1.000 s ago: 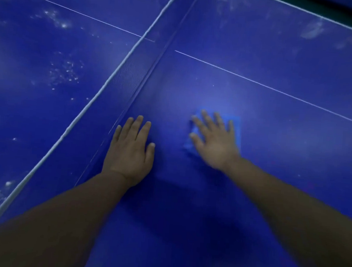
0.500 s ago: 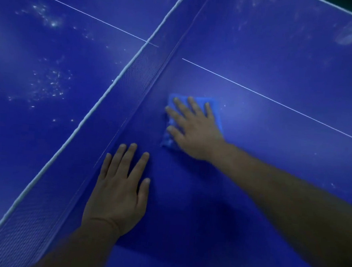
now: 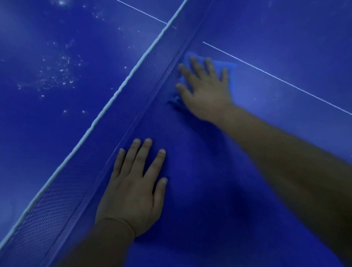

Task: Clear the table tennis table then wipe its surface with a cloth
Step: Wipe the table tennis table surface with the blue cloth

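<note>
Against the net (image 3: pixel 98 155), our right hand (image 3: pixel 207 91) presses flat fingers (image 3: pixel 193 64) on the cloth (image 3: pixel 229 66) while our left hand (image 3: pixel 133 188) rests spread on the desk (image 3: pixel 282 26), and pushing further risks bunching cloth under the net.

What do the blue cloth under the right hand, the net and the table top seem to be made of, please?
The blue wiping cloth looks like soft, matte microfibre or similar fabric: it lies flat and bunches near the thumb. The dark blue net appears to be woven mesh with a white tape top edge. The blue table top seems a hard, smooth painted board, with a faint sheen and white lines.
</note>
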Demonstrator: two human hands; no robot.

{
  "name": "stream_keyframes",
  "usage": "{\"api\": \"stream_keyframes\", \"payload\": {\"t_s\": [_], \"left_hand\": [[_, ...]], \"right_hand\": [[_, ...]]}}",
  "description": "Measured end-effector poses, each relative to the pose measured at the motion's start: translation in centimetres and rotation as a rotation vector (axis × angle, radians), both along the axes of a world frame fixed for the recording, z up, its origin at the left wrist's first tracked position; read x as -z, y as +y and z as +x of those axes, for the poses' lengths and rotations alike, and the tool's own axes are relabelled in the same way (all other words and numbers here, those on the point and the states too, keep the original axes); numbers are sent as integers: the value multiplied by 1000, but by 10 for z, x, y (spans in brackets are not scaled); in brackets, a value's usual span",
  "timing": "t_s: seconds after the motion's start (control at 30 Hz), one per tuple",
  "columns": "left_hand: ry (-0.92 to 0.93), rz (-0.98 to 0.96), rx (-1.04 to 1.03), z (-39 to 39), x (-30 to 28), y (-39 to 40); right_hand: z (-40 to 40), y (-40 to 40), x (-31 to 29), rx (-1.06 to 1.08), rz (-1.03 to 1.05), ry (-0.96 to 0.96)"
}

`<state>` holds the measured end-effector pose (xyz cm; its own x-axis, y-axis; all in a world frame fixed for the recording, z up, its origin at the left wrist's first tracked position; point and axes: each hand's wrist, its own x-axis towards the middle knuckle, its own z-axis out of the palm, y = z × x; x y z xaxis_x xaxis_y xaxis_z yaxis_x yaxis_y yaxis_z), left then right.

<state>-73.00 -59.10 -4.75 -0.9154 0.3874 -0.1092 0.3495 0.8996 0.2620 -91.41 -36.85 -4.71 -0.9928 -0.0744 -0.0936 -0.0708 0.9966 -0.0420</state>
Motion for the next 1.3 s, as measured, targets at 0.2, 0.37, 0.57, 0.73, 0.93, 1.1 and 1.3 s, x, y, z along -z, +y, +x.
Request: {"api": "stream_keyframes", "payload": {"t_s": [0.2, 0.37, 0.57, 0.73, 0.93, 1.1, 1.3], "left_hand": [[-3, -26, 7, -1, -3, 0], [-2, -39, 25, -2, 0, 2], [11, -2, 17, -2, -2, 0], [16, 15, 5, 0, -4, 3], [50, 29, -6, 1, -3, 6], [39, 33, -11, -2, -6, 6], [36, 41, -3, -1, -6, 6]], "right_hand": [[23, -26, 4, -31, -60, 33], [-67, -27, -4, 186, -83, -39], [-11, 57, 2, 300, -9, 12], [49, 157, -5, 752, -53, 9], [9, 27, 5, 200, -77, -10], [56, 154, 3, 465, 62, 49], [66, 173, -3, 800, -49, 62]]}}
